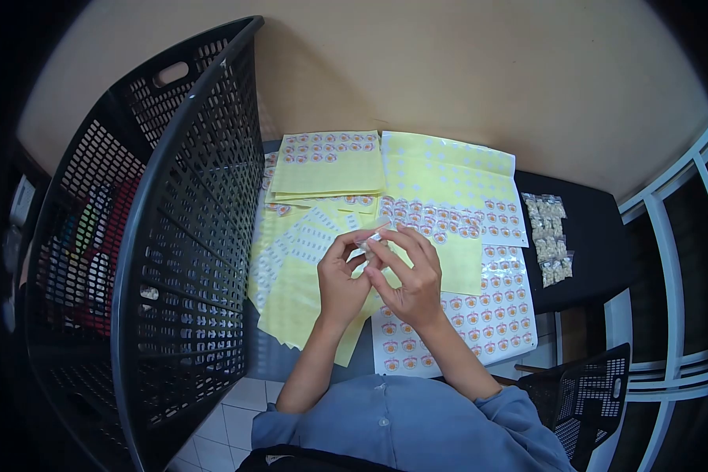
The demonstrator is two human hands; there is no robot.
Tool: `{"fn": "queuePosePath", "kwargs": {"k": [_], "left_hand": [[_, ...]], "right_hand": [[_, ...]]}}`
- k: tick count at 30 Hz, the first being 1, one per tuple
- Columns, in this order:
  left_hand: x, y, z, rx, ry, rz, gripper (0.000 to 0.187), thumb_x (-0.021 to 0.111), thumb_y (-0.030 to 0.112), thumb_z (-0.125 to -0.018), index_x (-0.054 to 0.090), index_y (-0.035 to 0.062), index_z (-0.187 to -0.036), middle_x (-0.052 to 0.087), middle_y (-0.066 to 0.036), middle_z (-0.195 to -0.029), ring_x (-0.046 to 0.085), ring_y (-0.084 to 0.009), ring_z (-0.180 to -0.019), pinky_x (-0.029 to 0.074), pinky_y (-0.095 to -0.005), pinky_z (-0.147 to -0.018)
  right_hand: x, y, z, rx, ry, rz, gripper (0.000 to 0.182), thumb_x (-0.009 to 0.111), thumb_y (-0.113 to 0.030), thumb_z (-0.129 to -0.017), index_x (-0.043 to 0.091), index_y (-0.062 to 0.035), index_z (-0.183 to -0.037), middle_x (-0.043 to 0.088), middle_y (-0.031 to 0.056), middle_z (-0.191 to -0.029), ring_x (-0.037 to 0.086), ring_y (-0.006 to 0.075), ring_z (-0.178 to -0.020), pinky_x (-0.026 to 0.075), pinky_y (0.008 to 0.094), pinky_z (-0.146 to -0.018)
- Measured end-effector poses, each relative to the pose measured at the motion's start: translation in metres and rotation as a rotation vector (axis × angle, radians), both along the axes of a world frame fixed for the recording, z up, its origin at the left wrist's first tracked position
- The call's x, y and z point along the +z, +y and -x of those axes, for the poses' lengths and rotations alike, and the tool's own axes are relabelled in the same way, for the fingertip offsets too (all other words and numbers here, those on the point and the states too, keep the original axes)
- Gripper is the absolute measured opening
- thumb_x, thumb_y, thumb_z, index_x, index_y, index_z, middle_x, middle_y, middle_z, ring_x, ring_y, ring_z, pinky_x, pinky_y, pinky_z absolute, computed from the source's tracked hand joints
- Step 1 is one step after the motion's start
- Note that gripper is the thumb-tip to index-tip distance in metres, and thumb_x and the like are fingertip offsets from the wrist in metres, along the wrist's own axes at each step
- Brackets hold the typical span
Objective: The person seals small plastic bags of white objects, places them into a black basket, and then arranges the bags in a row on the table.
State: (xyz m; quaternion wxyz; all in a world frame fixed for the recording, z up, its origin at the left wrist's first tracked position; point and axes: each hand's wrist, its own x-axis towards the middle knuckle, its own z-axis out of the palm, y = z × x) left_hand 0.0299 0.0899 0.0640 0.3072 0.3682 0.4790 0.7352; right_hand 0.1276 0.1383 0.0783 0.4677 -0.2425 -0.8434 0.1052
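Both my hands meet over the sticker sheets at the middle of the table. My left hand (343, 277) has its fingers closed round one side of a small clear packet (367, 248) with pale contents. From the other side my right hand (414, 275) grips the same packet, its fingertips on the upper part. Fingers hide much of the packet. Beneath and behind the hands lie yellow backing sheets (330, 175) and a white sheet with rows of round orange-and-pink stickers (472, 318).
A large black perforated basket (193, 197) stands at the left, with coloured items inside. Several filled clear packets (551, 240) lie on a black surface (598, 236) at the right. Strips with small blue marks (313, 236) lie left of centre. A black perforated chair or basket is at lower right.
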Motion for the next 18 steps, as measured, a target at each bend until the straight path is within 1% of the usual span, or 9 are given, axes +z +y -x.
{"fn": "queuePosePath", "kwargs": {"k": [1, 3, 5, 6, 8, 9, 11, 15, 18], "left_hand": [[-0.001, 0.000, 0.000, -0.003, 0.001, 0.000, 0.027, 0.058, -0.005, -0.072, 0.050, -0.0016, -0.098, 0.055, -0.010, -0.096, 0.055, -0.0161, -0.088, 0.050, -0.0271, -0.071], [-0.003, -0.001, 0.002, -0.053, -0.088, -0.011, 0.029, 0.052, -0.010, -0.074, 0.046, -0.0036, -0.102, 0.052, -0.014, -0.101, 0.054, -0.0171, -0.091, 0.049, -0.0279, -0.076], [-0.001, -0.004, 0.003, -0.071, -0.095, -0.003, 0.029, 0.052, -0.009, -0.074, 0.045, -0.0037, -0.102, 0.052, -0.014, -0.101, 0.054, -0.0167, -0.091, 0.049, -0.0278, -0.076], [0.000, -0.005, 0.003, -0.085, -0.103, 0.001, 0.028, 0.052, -0.009, -0.075, 0.045, -0.0039, -0.102, 0.052, -0.014, -0.101, 0.054, -0.0163, -0.091, 0.049, -0.0278, -0.076], [0.001, -0.008, 0.000, -0.089, -0.123, -0.002, 0.029, 0.054, -0.007, -0.074, 0.046, -0.0029, -0.102, 0.052, -0.012, -0.102, 0.053, -0.0156, -0.093, 0.048, -0.0269, -0.076], [0.002, -0.009, -0.001, -0.089, -0.143, -0.010, 0.030, 0.056, -0.006, -0.073, 0.047, -0.0019, -0.101, 0.052, -0.011, -0.103, 0.051, -0.0148, -0.094, 0.046, -0.0259, -0.077], [0.005, -0.012, -0.003, -0.099, -0.089, -0.019, 0.030, 0.056, -0.006, -0.073, 0.047, -0.0015, -0.101, 0.052, -0.011, -0.103, 0.051, -0.0148, -0.095, 0.046, -0.0259, -0.077], [0.007, -0.014, -0.019, -0.154, 0.019, -0.022, 0.032, 0.056, -0.007, -0.072, 0.047, -0.0004, -0.102, 0.052, -0.011, -0.104, 0.050, -0.0144, -0.097, 0.043, -0.0257, -0.079], [0.014, -0.009, -0.037, -0.171, 0.008, -0.030, 0.025, 0.055, -0.003, -0.074, 0.049, -0.0013, -0.098, 0.054, -0.010, -0.099, 0.051, -0.0132, -0.093, 0.042, -0.0237, -0.077]], "right_hand": [[0.002, -0.002, -0.002, 0.015, -0.029, 0.016, 0.029, 0.065, -0.023, -0.067, 0.062, -0.0107, -0.094, 0.055, 0.0047, -0.100, 0.047, 0.0264, -0.099, 0.039, 0.0364, -0.082], [0.004, -0.005, -0.004, 0.028, -0.056, 0.035, 0.031, 0.065, -0.024, -0.068, 0.061, -0.0115, -0.096, 0.054, 0.0047, -0.103, 0.045, 0.0270, -0.102, 0.037, 0.0373, -0.084], [0.005, -0.007, -0.006, 0.052, -0.085, 0.061, 0.034, 0.064, -0.026, -0.069, 0.060, -0.0129, -0.101, 0.050, 0.0076, -0.109, 0.041, 0.0300, -0.107, 0.035, 0.0391, -0.087], [0.006, -0.009, -0.007, 0.047, -0.083, 0.065, 0.034, 0.064, -0.026, -0.069, 0.060, -0.0129, -0.101, 0.050, 0.0076, -0.109, 0.041, 0.0300, -0.107, 0.035, 0.0391, -0.087], [0.007, -0.012, -0.010, 0.092, -0.021, 0.116, 0.035, 0.063, -0.026, -0.070, 0.059, -0.0128, -0.103, 0.046, 0.0131, -0.114, 0.039, 0.0323, -0.109, 0.034, 0.0394, -0.090], [0.006, -0.014, -0.012, 0.085, -0.018, 0.118, 0.035, 0.063, -0.026, -0.070, 0.059, -0.0128, -0.103, 0.046, 0.0131, -0.114, 0.039, 0.0323, -0.109, 0.034, 0.0394, -0.090], [0.004, -0.017, -0.017, 0.103, 0.136, 0.252, 0.036, 0.063, -0.023, -0.071, 0.059, -0.0118, -0.104, 0.042, 0.0180, -0.115, 0.039, 0.0338, -0.108, 0.033, 0.0396, -0.091], [0.002, -0.017, -0.037, 0.102, 0.163, 0.285, 0.039, 0.064, -0.016, -0.070, 0.057, -0.0105, -0.108, 0.042, 0.0186, -0.113, 0.042, 0.0333, -0.105, 0.035, 0.0394, -0.088], [0.003, -0.013, -0.057, 0.063, 0.163, 0.229, 0.040, 0.064, -0.015, -0.069, 0.056, -0.0094, -0.108, 0.046, 0.0160, -0.109, 0.045, 0.0315, -0.102, 0.038, 0.0385, -0.084]]}}
